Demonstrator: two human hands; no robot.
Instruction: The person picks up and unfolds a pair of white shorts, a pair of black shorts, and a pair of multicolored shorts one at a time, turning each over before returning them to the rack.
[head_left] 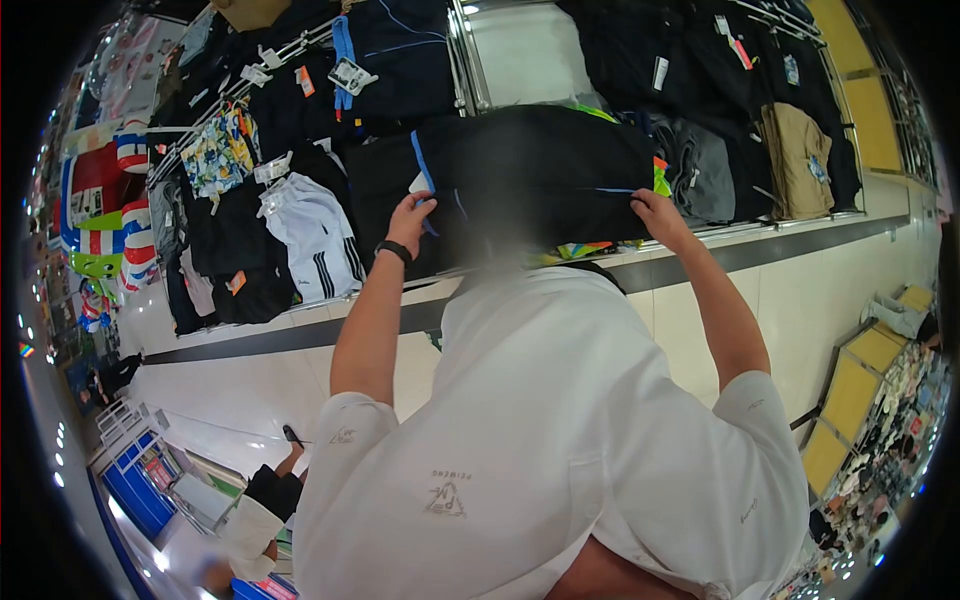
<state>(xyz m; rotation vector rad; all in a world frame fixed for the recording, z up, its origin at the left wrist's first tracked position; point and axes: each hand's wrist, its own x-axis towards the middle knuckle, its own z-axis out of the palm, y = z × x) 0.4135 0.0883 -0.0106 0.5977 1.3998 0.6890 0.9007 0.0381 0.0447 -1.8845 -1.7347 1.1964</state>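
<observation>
A black garment with blue trim (590, 150), perhaps folded trousers, stretches sideways across the front of the display in the head view. My left hand (408, 222), with a dark band on the wrist, pinches its left part beside a blue strip. At its right end, my right hand (658, 216) closes its fingers on the fabric near a thin blue line. Brightly coloured cloth shows from beneath the garment. A blurred patch hides the middle.
White shorts with black stripes (308, 240) and a floral garment (218, 150) lie to the left. Folded grey (697, 170) and khaki clothes (800, 160) lie to the right. Metal rails (462, 50) divide the display. Another person (255, 525) is at lower left.
</observation>
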